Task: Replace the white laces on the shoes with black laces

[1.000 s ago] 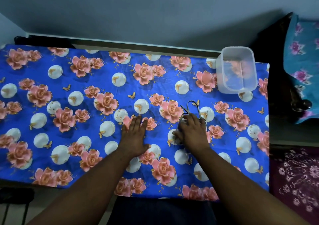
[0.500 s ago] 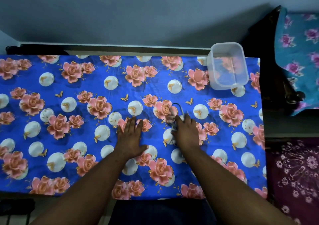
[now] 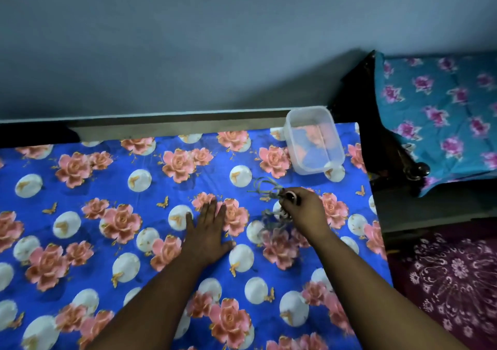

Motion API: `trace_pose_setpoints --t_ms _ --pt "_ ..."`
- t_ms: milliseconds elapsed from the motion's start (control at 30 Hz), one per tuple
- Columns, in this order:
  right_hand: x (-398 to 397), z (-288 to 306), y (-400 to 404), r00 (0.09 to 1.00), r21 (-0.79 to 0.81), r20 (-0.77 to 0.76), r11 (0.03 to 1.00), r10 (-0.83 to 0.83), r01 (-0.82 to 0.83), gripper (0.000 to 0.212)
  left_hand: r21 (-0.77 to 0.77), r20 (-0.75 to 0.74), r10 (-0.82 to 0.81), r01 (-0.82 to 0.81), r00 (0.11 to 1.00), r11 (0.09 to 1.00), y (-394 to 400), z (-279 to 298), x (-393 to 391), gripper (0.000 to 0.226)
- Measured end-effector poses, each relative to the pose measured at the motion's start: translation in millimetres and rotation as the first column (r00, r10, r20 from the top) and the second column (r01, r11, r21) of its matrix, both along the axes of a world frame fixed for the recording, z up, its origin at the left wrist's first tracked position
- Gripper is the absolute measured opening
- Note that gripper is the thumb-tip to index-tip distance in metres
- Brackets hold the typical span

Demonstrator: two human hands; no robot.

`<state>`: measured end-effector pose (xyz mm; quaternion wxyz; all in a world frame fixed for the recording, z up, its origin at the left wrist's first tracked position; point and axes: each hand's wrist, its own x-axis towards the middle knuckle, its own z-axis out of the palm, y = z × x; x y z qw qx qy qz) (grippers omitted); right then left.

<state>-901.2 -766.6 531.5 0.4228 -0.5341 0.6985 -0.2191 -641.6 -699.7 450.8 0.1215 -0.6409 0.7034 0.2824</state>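
Fingers [image 3: 289, 197] of the right hand [image 3: 305, 211] are curled round a bundle of dark laces [image 3: 269, 204], which is held just above the cloth [image 3: 80, 193]; blurred loops are seen sticking out toward the left and hanging below the hand. The left hand [image 3: 208, 235] is laid flat on the cloth, fingers straight and close together, nothing held. A clear tub [image 3: 313, 141] is set near the far right corner, apart from the laces.
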Motion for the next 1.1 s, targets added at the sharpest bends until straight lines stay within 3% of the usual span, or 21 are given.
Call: trace_pose_setpoints --t_ms 100,233,400,500,600,767,900,1000,1100 --pt "-15.7 27.2 -43.3 0.995 -0.109 0.062 0.99 -0.078 0.085 0.027 -0.036 0.021 -0.018 0.019 1.0 0.999 -24.7 -3.2 -18.9 0.108" --pt "-40.1 50.2 -103.1 0.988 -0.189 0.054 0.971 -0.142 0.149 0.019 -0.007 0.051 -0.043 0.044 0.998 0.999 -56.4 -5.8 -41.7 0.109" --pt "-58.6 41.4 -153.2 0.965 -0.35 -0.163 0.926 -0.207 0.139 0.016 0.038 0.083 -0.03 0.027 0.996 0.999 -69.0 -12.2 -56.6 0.118" --pt "-64.4 18.4 -167.3 0.948 -0.136 -0.312 0.991 -0.055 0.012 0.03 0.029 0.102 -0.034 0.031 0.994 0.999 -66.2 -19.1 -53.4 0.118" --pt "-67.4 -2.1 -159.9 0.89 0.071 -0.431 0.988 0.152 -0.134 0.048 0.031 0.117 -0.047 0.043 0.992 0.999 -65.0 -23.2 -50.5 0.118" --pt "-61.3 -10.0 -126.6 0.821 -0.114 -0.544 0.954 0.174 -0.278 0.038 0.067 0.079 -0.041 0.036 0.996 0.997 -66.7 -24.4 -51.3 0.12" --pt "-63.7 -18.6 -105.5 0.697 0.021 -0.659 0.933 0.283 -0.359 0.052 0.097 0.07 -0.038 0.031 0.997 0.995 -68.5 -24.0 -50.6 0.121" --pt "-66.1 -23.0 -107.0 0.726 0.037 -0.633 0.948 0.268 -0.317 0.044 0.116 0.073 -0.04 0.031 0.997 0.993 -69.0 -22.3 -51.1 0.12" --pt "-63.6 -22.2 -112.3 0.708 0.094 -0.628 0.934 0.324 -0.344 0.049 0.118 0.072 -0.045 0.037 0.996 0.992 -69.5 -19.4 -51.4 0.121"
